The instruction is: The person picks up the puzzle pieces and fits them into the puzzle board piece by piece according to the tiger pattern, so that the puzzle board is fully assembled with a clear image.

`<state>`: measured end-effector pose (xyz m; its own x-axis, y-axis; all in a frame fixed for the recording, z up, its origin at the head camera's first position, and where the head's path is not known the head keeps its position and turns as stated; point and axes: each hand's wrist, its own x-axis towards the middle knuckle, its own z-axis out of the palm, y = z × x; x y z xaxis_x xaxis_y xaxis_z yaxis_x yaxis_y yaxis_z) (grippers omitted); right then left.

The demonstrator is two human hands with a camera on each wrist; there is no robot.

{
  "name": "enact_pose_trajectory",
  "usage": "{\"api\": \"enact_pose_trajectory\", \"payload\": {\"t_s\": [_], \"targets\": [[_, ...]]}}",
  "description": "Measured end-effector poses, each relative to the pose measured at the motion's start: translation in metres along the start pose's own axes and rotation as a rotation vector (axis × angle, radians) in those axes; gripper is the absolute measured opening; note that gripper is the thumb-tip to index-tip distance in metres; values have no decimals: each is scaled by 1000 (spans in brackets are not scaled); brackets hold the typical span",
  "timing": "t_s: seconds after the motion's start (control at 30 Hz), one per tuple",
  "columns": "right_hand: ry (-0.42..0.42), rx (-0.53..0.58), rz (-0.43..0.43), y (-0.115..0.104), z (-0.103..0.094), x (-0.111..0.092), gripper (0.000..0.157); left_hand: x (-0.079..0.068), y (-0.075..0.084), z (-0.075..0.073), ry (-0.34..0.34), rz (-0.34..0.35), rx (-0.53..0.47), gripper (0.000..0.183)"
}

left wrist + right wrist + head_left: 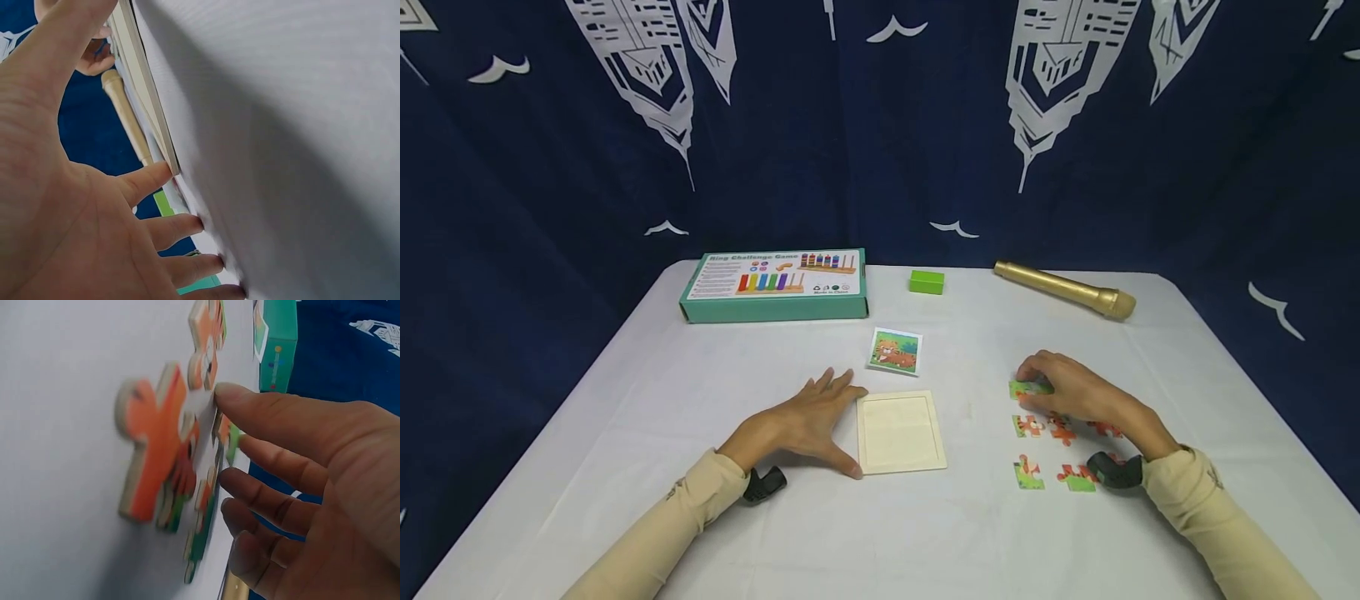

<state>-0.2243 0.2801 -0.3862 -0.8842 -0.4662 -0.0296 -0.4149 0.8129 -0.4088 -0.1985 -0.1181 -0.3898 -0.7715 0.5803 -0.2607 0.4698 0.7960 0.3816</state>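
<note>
In the head view my left hand (812,421) is spread wide at the left side of a pale wooden puzzle tray (901,433). Its thumb touches the lower left corner and its index finger the upper left one. My right hand (1067,385) has thumb and fingers round a green and orange jigsaw piece (1017,389) at the top left of the laid-out pieces, partly hidden by the hand. Nearer me lie a tiger-striped piece (1028,426), a corner piece (1028,473) and several more. The right wrist view shows an orange piece (150,456) close up.
A small tiger picture card (895,351) lies beyond the tray. Along the back stand a green game box (775,310), a green block (927,282) and a gold microphone (1060,287). A dark blue curtain (880,133) hangs behind the white-covered table (880,542).
</note>
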Motion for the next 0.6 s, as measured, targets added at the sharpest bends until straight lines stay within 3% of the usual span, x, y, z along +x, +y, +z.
{"api": "enact_pose_trajectory", "payload": {"t_s": [0.3, 0.6], "targets": [[14, 105, -98, -3, 6, 4, 32, 1, -1, 1, 8, -1, 2, 114], [101, 234, -107, -9, 12, 13, 28, 2, -2, 2, 17, -3, 1, 114]]}}
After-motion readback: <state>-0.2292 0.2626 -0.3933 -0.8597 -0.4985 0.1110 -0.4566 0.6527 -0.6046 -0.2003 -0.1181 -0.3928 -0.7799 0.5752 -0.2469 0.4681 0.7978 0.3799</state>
